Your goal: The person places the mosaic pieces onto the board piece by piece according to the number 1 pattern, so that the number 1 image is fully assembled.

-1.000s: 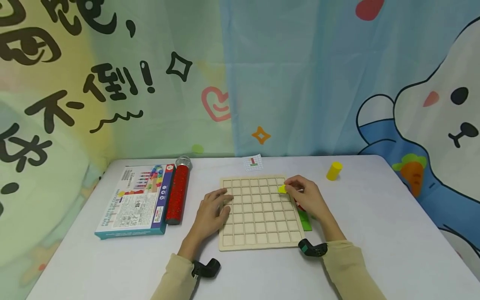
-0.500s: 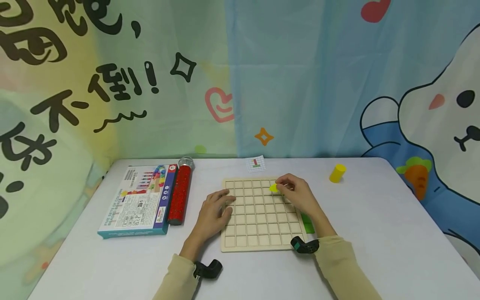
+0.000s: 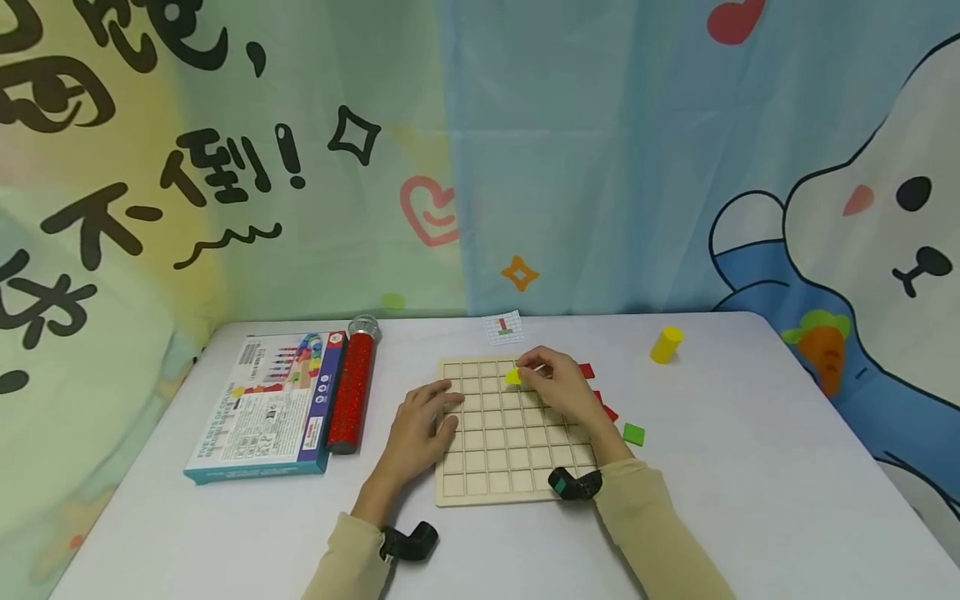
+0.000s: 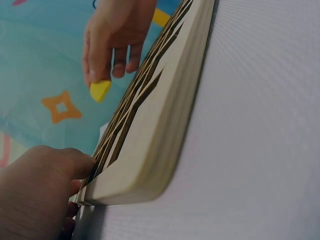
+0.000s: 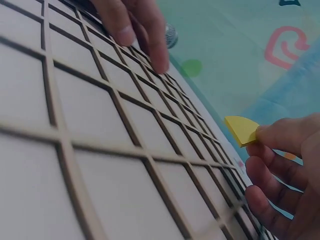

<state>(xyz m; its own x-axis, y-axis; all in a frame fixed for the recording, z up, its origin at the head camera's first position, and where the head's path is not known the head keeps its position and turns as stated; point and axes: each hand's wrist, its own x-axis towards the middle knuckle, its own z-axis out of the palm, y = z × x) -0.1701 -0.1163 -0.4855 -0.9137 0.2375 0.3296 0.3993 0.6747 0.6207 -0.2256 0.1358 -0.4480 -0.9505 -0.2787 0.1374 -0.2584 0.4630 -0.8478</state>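
Observation:
A pale wooden grid board (image 3: 487, 458) lies flat on the white table, its square cells divided by thin raised strips. At its left edge rests my left hand (image 3: 422, 429), with fingertips on the border and outer cells. My right hand (image 3: 558, 383) pinches a yellow quarter-circle piece (image 5: 241, 130) between thumb and fingertips. In the head view, that hand and piece overlap the board's far part. The left wrist view shows the piece (image 4: 100, 91) pointing downward from the right hand's fingers, above the board's surface. Part of the board's right side is hidden by the right hand and forearm.
Red pieces (image 3: 587, 371) and a green piece (image 3: 633, 434) lie right of the board. Farther back stands a yellow cylinder (image 3: 667, 344). A small printed grid card (image 3: 503, 327) sits behind the board. Leftward are a red microphone (image 3: 354, 392) and a flat box (image 3: 258, 408).
My right hand has moved left across the board's far part, carrying the yellow piece. Red and green pieces beside the board have come into view. The left hand stays at the board's left edge.

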